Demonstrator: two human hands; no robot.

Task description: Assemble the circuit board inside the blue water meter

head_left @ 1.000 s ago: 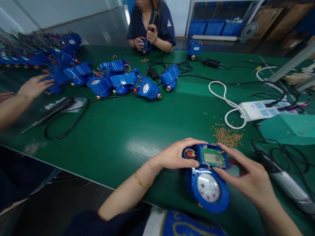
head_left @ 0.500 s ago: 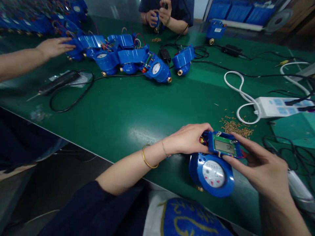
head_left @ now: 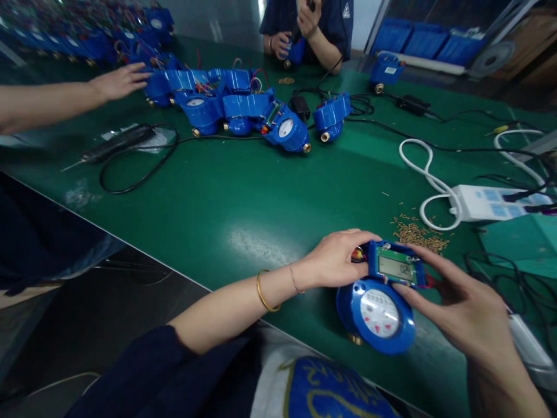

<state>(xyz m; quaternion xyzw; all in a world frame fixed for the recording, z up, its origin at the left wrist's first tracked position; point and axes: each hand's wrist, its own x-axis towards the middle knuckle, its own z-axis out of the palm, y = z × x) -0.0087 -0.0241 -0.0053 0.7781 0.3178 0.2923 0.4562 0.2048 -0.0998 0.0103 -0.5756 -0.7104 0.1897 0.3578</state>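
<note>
L hand & R hand grip blue mtr, opp. sides

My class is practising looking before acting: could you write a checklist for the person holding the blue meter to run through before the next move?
1. Left hand on the blue meter: ok, it grips the upper housing's left end.
2. Right hand on the meter: ok, it grips the housing's right end.
3. Circuit board covered: not ok, it lies exposed.
4. Display reading: cannot tell, characters show but are too small to read surely.
5. Wires firmly connected: cannot tell, the left hand partly hides them.
6. Brass-coloured pieces gathered: not ok, some lie scattered around the pile.
</note>
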